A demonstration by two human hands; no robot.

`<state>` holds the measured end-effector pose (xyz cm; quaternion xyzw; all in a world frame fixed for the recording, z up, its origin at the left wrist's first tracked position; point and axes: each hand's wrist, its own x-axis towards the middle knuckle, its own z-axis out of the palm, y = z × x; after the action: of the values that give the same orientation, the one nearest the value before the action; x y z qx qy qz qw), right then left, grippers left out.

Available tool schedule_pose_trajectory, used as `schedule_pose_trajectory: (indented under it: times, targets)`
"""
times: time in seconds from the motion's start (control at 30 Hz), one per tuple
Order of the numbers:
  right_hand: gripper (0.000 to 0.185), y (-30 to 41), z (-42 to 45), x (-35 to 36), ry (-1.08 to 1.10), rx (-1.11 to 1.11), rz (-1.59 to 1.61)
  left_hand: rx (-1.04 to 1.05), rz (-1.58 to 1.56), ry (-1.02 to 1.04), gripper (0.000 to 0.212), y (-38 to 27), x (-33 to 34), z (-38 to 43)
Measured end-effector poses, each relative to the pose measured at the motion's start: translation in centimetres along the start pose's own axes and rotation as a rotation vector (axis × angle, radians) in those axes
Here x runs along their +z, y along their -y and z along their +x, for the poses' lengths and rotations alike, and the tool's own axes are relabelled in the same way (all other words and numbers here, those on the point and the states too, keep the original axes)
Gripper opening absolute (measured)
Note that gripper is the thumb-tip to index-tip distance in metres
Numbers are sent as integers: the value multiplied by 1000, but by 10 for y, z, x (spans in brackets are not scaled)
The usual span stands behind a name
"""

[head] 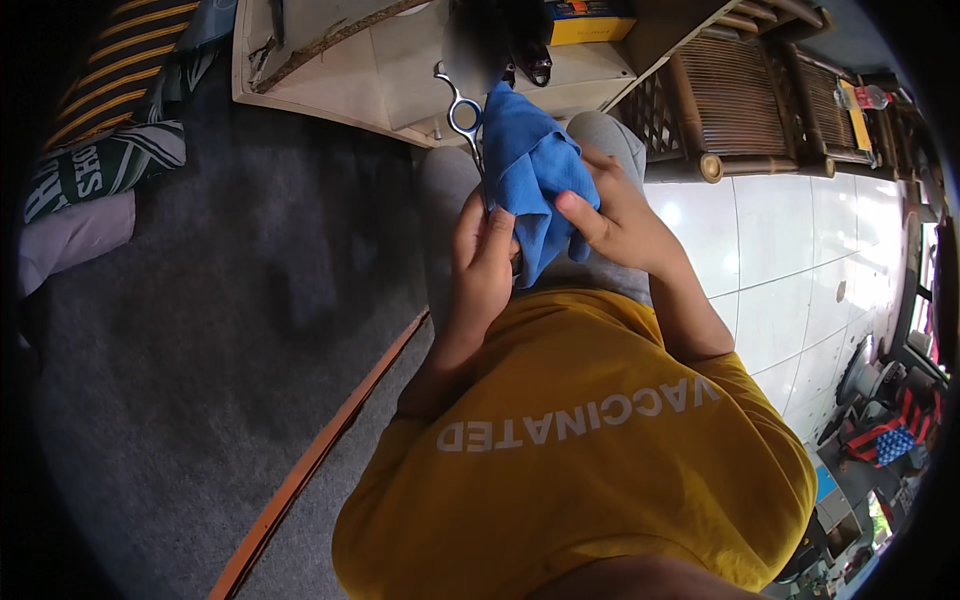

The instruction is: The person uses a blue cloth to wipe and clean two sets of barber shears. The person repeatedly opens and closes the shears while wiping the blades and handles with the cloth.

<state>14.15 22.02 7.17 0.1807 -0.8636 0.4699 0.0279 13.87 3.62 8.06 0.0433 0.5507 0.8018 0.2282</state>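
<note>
My left hand [487, 244] grips the lower part of a pair of metal hairdressing scissors [466, 118] along with an edge of a blue cloth [534, 161]. One finger ring and the curved finger rest of the scissors stick out past the cloth at its left side; the blades are mostly hidden by my hand and the cloth. My right hand [619, 214] holds the folded cloth from the other side, its thumb lying on top. Both hands are over my lap, just in front of my yellow shirt.
An open wooden cabinet [405, 75] stands before my knees, with a yellow box [592, 30] and black hair clippers [536, 64] in it. Bamboo seating [731, 105] is at the right over white floor tiles [772, 232]. An orange-brown strip [322, 450] crosses the grey floor covering. Folded fabrics [112, 165] lie at far left.
</note>
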Motion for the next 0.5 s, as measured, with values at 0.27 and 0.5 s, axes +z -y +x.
schedule_pose_trajectory:
  times: [0.27, 0.5]
  targets:
    - [30, 29, 7, -8, -601, 138, 41, 45, 69, -96, 27, -14, 12, -4]
    - [11, 23, 4, 16, -382, 288, 598, 30, 193, -102, 23, -14, 5, -5]
